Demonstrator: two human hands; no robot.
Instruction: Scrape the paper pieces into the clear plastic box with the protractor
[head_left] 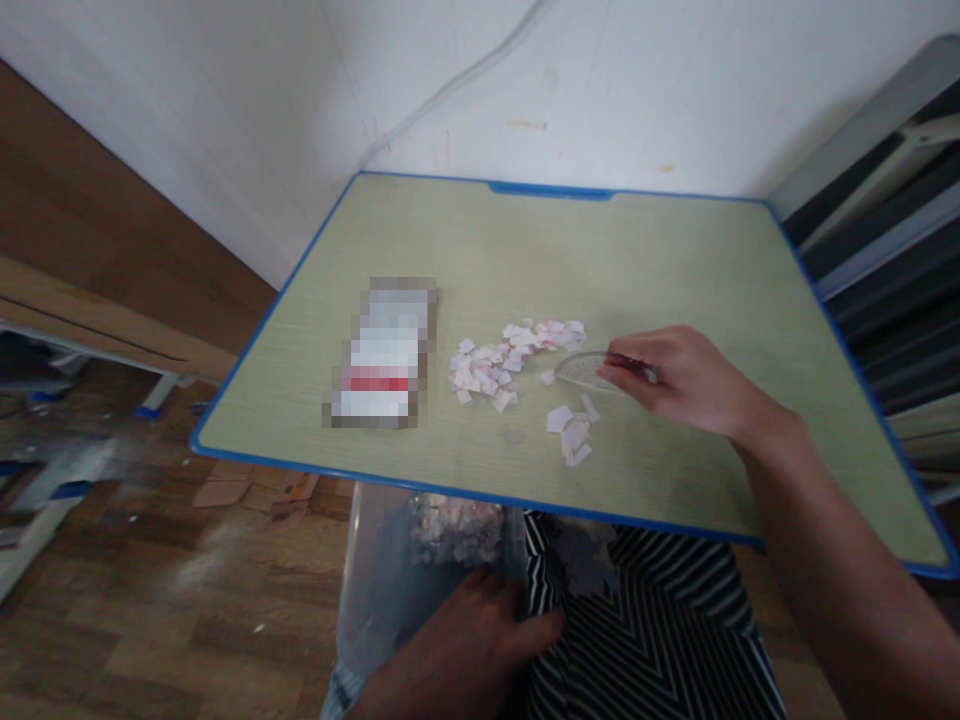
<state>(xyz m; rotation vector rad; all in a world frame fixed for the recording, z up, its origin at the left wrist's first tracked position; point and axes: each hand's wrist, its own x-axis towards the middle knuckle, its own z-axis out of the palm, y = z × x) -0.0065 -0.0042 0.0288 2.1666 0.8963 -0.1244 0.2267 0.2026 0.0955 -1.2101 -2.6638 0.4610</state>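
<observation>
- While the right hand [682, 385] rests on the desk [675, 260], its fingertips are closed on the straight edge of a clear protractor [581, 368], which is kept flat on the top, the curved edge turned left towards the paper scraps [510, 362].
- The scraps are seen in 2 groups: a larger heap left of the protractor, near the middle of the desk, and a smaller cluster [571, 432] nearer, just under the hand.
- The protractor is laid between the 2 groups, touching or almost touching the larger heap; a low, flat hold like this appears suited to pushing loose bits along the surface.
- The left hand [465, 650] is held below the near edge, fingers curled on a clear plastic bag [382, 590]; the exact grip is partly hidden.
- The bag is kept just under the desk's rim, against a striped garment [645, 620], and more scraps are visible inside it.
- A pixelated white packet [382, 355] with a red band is left further left, apart from the scraps.
</observation>
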